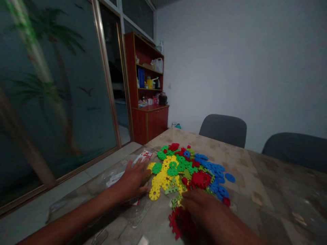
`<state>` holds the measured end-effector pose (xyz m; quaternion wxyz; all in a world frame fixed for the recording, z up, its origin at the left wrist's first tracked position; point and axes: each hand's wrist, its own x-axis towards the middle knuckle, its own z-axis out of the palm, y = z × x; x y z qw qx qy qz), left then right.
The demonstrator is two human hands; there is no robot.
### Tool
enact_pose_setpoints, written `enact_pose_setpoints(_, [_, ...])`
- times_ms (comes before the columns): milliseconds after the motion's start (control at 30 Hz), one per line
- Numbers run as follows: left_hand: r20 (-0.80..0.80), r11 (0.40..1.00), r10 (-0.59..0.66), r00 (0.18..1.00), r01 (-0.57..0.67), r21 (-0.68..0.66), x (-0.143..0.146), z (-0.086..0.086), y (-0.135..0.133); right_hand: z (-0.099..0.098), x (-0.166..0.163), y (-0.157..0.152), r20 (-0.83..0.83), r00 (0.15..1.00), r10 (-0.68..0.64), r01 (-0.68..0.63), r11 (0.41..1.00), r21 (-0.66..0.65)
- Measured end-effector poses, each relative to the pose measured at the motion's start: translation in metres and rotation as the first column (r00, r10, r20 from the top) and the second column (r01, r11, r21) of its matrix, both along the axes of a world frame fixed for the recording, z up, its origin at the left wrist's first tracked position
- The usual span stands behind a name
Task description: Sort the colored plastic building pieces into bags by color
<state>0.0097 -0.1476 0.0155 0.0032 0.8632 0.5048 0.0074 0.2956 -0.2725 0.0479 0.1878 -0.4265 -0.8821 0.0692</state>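
A heap of flat plastic gear pieces lies on the table, with yellow gears [154, 193], green gears [181, 162], red gears [201, 179] and blue gears [217, 169]. At the heap's left side, my left hand [133, 179] is open, fingers apart, close to the yellow pieces and above a clear plastic bag [114, 166]. My right hand [201, 206] is at the near side with its fingers curled together beside light green pieces [176, 202]. What its fingers grip, if anything, is hidden. Below it lie dark red gears [176, 223], partly covered by the hand.
The table [255, 177] has a patterned cover. Grey chairs [223, 129] stand along its far side by the wall. A red-brown cabinet [150, 124] with filled shelves stands behind, next to a sliding glass door [76, 102] on the left.
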Motion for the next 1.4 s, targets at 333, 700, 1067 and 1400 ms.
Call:
enact_pose_setpoints(333, [0.076, 0.995, 0.1, 0.992, -0.098, -0.028, -0.012, -0.019, -0.006, -0.051, -0.082, 0.171, 0.079, 0.97, 0.229, -0.227, 0.973, -0.044])
enact_pose_setpoints(700, [0.188, 0.997, 0.016, 0.982, -0.03, 0.071, -0.018, -0.031, -0.011, -0.065, -0.088, 0.171, 0.156, 0.944, 0.29, -0.292, 0.956, -0.012])
enact_pose_setpoints(1067, [0.331, 0.997, -0.071, 0.941, 0.057, 0.054, -0.008, -0.028, -0.012, -0.038, 0.015, 0.086, -0.007, 0.962, 0.272, -0.267, 0.939, -0.218])
enact_pose_setpoints(1400, [0.395, 0.994, 0.111, 0.912, -0.105, -0.035, 0.115, -0.006, 0.124, -0.038, 0.031, 0.243, 0.014, 0.968, -0.251, 0.251, 0.966, -0.064])
